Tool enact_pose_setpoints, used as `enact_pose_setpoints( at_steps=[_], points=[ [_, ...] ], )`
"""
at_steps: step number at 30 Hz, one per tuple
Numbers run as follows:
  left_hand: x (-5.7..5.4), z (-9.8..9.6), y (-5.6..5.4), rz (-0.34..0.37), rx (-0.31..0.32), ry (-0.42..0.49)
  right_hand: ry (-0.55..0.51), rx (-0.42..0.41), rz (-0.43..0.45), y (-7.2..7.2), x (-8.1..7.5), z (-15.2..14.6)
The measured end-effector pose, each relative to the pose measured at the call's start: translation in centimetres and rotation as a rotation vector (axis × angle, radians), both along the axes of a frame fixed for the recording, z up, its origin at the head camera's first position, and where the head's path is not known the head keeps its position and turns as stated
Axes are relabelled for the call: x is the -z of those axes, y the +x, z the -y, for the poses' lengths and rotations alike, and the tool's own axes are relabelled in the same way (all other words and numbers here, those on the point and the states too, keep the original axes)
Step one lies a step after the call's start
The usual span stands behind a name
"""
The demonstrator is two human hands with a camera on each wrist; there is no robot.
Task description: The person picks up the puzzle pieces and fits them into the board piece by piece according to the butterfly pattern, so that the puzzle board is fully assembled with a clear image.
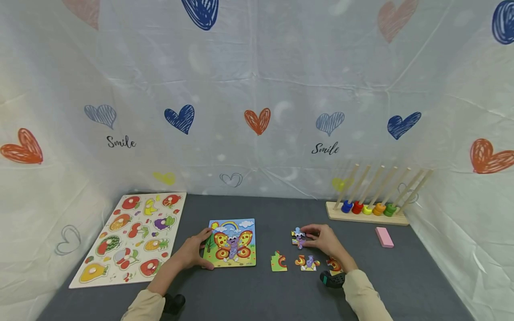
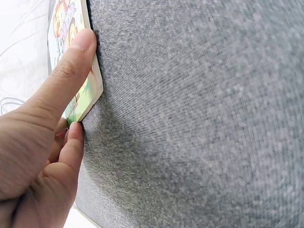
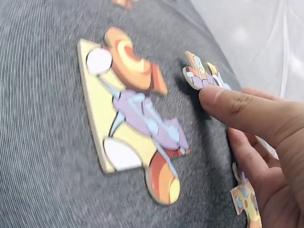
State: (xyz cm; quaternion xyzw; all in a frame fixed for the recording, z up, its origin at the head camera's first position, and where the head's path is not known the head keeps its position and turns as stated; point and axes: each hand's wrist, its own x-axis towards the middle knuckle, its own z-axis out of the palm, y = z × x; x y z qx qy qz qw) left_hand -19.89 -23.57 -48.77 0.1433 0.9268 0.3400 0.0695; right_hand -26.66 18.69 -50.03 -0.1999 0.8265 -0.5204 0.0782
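My left hand (image 1: 192, 252) holds a square butterfly picture board (image 1: 234, 243) at its near left corner, thumb (image 2: 78, 57) along the near edge and fingers at the left side. In the head view my right hand (image 1: 323, 240) pinches a puzzle piece (image 1: 298, 238) bearing a purple butterfly's face. The right wrist view shows my thumb (image 3: 228, 102) on this piece, tilted over the dark table. Closer to me lies a piece with a purple body (image 1: 308, 263). Beside it are a green-and-orange piece (image 1: 278, 261) and an orange piece (image 1: 334, 265) partly covered by my wrist.
A large fruit puzzle board (image 1: 132, 236) lies at the left, by my left forearm. At the back right stands a wooden peg rack (image 1: 367, 217) with coloured beads. A pink block (image 1: 384, 237) sits in front of it. White curtain encloses the dark table (image 1: 257, 298).
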Motion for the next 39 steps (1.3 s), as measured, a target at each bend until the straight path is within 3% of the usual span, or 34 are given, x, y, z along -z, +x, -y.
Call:
enact_pose_setpoints(
  at_steps=[4, 9, 15, 21, 25, 32, 39],
  points=[
    [-0.1, 0.0, 0.0, 0.0, 0.0, -0.006, -0.039, 0.022, 0.024, 0.2, -0.1, 0.1],
    [-0.1, 0.1, 0.1, -0.003, -0.001, -0.017, -0.139, 0.052, 0.125, 0.2, 0.0, 0.4],
    [0.0, 0.2, 0.3, 0.008, 0.0, -0.011, -0.266, 0.03, 0.219, 0.2, 0.5, 0.9],
    [0.1, 0.1, 0.0, 0.015, -0.005, -0.006, -0.329, 0.028, 0.28, 0.2, 0.6, 1.8],
    [-0.2, -0.1, -0.1, 0.009, -0.001, -0.017, -0.374, -0.01, 0.296, 0.1, 0.7, 2.4],
    [-0.2, -0.1, -0.1, 0.005, 0.005, -0.02, -0.455, -0.151, 0.226, 0.3, 1.0, 3.8],
    [-0.3, -0.2, 0.0, 0.012, -0.006, -0.019, -0.416, -0.074, 0.293, 0.6, 0.7, 6.5]
  ],
)
